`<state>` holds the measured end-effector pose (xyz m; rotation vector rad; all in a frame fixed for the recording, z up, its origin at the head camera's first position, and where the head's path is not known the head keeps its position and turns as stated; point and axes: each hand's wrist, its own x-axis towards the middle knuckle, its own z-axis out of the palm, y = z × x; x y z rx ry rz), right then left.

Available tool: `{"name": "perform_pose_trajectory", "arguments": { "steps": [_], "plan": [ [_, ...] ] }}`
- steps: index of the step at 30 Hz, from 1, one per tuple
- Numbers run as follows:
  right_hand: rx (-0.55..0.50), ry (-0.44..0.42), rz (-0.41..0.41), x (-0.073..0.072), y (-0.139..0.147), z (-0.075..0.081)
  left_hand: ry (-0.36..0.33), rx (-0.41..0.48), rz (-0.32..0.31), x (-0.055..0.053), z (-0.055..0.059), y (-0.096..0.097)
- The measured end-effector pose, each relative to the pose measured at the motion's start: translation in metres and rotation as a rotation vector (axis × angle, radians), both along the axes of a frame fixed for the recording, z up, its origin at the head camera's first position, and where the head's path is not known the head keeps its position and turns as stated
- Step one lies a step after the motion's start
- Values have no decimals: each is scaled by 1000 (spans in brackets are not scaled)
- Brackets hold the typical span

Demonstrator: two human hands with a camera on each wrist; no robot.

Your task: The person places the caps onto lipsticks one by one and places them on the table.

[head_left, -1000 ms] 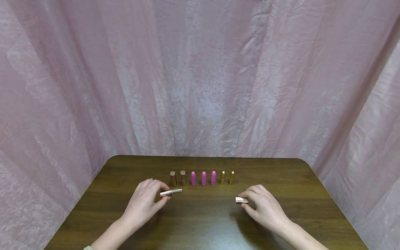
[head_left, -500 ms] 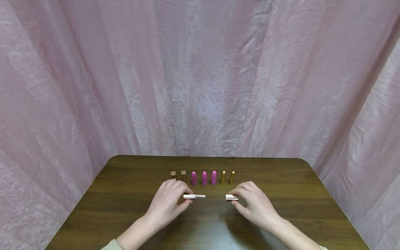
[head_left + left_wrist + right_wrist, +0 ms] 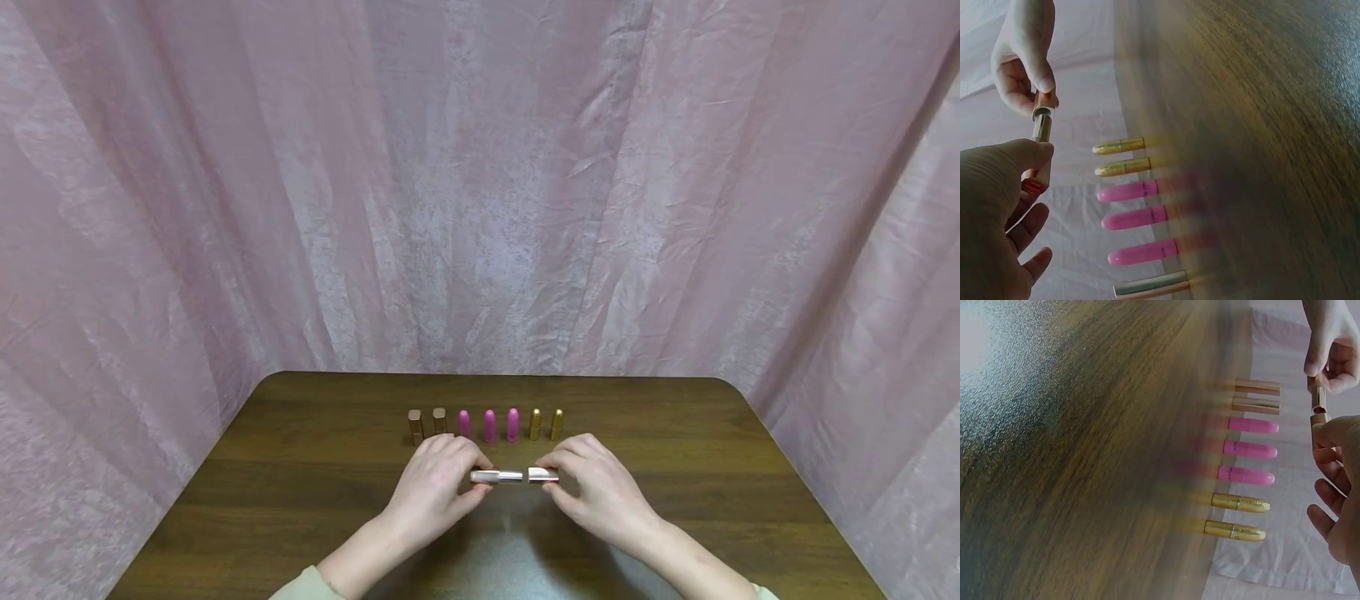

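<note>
My left hand (image 3: 435, 487) pinches the base of an uncapped lipstick (image 3: 510, 477) between thumb and fingers, its slim metal inner tube pointing right. Facing it, my right hand (image 3: 600, 487) pinches the rose-gold lipstick cap (image 3: 538, 474), with its opening turned left. In the head view a narrow gap separates tube and cap. From the left wrist view, the tube's tip (image 3: 1042, 126) appears right at the mouth of the cap (image 3: 1044, 103). Both hands are held above the table, in front of a row of standing lipsticks.
Across the wooden table (image 3: 315, 467) runs the row: two rose-gold lipsticks (image 3: 416, 427), three pink ones (image 3: 490, 426) and two gold ones (image 3: 535, 424). A pink curtain (image 3: 480, 208) hangs behind the table's far edge.
My left hand has moved right with the uncapped lipstick, and my right hand has come left with the cap. The two pieces are now nearly end to end. The standing row is unchanged.
</note>
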<state>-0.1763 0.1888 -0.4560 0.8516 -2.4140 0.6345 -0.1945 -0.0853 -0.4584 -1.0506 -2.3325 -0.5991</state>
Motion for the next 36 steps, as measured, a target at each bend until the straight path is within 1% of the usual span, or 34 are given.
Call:
{"name": "perform_pose_trajectory", "arguments": {
  "steps": [7, 18, 23, 28, 31, 33, 36],
  "plan": [
    [-4, 5, 24, 1, -5, 0, 26, 13, -5, 0, 0, 5],
    [-25, 40, 70, -1, -12, 0, -28, -11, 14, 2, -1, 11],
    [-32, 34, 77, -1, -15, -1, -54, -3, 9, 3, -1, 13],
    [-21, 20, 75, -1, -16, -2, -37, -7, 9, 3, -3, 16],
    [-15, 26, 76, -1, -16, -2, -25, -8, 14, 4, -4, 17],
    [-12, 32, 78, 0, -16, -2, -35, -15, 21, 4, -4, 17],
    [-9, 40, 78, 1, -16, -2, -81, -38, 31, 6, -3, 18]
  ]
}}
